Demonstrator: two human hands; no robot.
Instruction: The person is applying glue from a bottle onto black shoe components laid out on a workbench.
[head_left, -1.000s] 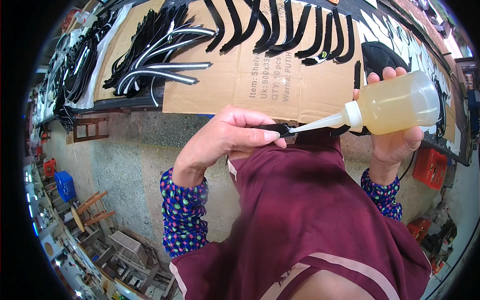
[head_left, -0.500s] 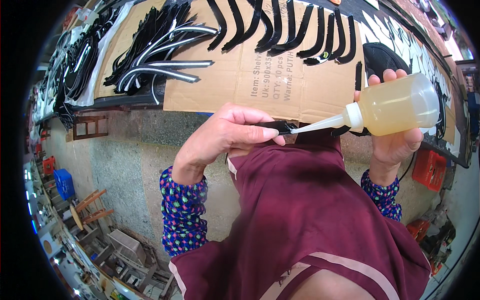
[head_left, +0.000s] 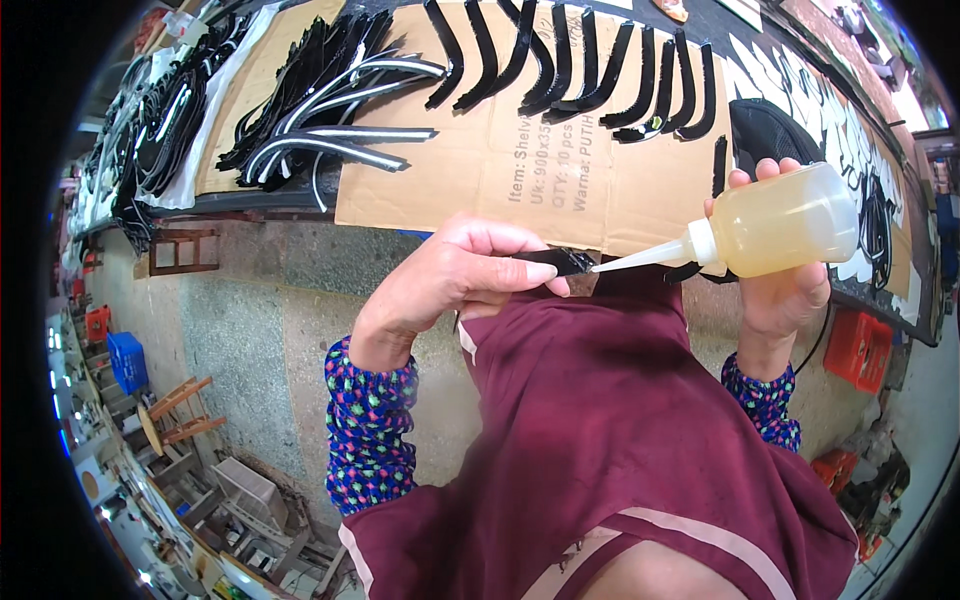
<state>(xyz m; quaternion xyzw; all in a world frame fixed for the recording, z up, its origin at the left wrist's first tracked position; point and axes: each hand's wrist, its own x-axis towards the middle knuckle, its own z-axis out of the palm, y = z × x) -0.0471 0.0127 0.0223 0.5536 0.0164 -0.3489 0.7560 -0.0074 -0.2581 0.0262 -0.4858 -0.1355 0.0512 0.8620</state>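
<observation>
Speckled floor: below both hands.
Dark table: beyond the grips.
Cardboard sheet: on it, just past the left hand, bearing curved black strips.
Bottle: tilted, grasped by the right hand.
Held strip: black, pinched by the left hand, its end right of the thumb.
Nozzle: tip at that end; contact unclear.

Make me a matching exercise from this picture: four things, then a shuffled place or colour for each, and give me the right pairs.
1. squeeze bottle
2. cardboard sheet
3. crate on the right
4. small black piece

A. red
B. pinched in the left hand
C. under the curved black strips
D. held in the right hand

Pairs: 1-D; 2-C; 3-A; 4-B
</observation>
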